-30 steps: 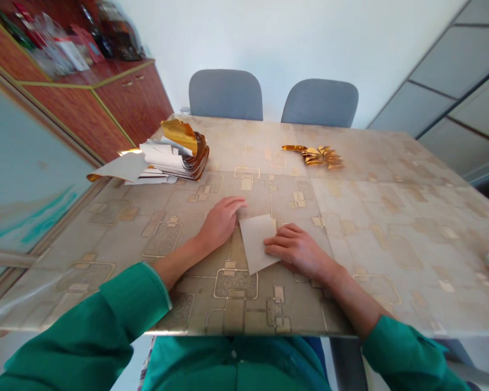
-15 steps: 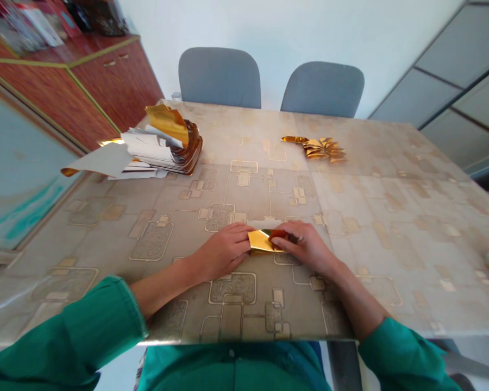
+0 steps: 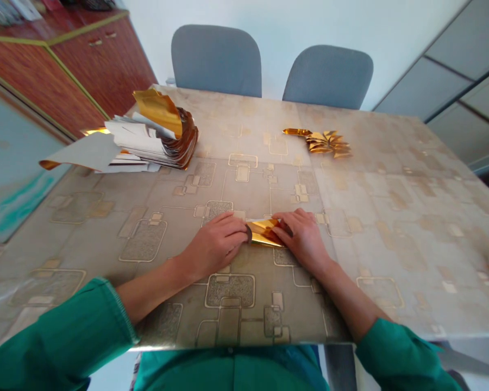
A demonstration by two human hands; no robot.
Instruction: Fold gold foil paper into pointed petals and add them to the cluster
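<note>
A small piece of shiny gold foil paper [image 3: 264,232], partly folded over, lies on the table between my two hands. My left hand [image 3: 217,243] pinches its left end, with the fingers closed on the edge. At the other end my right hand [image 3: 302,236] grips the paper between thumb and fingers. A thin pale strip of the paper's reverse shows along its far edge. My fingers cover both ends of the sheet.
A tall stack of gold-and-white paper sheets [image 3: 142,146] stands at the far left of the patterned table [image 3: 244,198]. Several folded gold paper pieces [image 3: 328,144] lie at the far right. Two grey chairs [image 3: 217,61] stand behind the table, and a wooden cabinet [image 3: 100,65] is at the left.
The pale far flap of the gold paper has folded over toward me, leaving a narrower strip. My left fingers have curled round its left end. The view has tilted down slightly.
</note>
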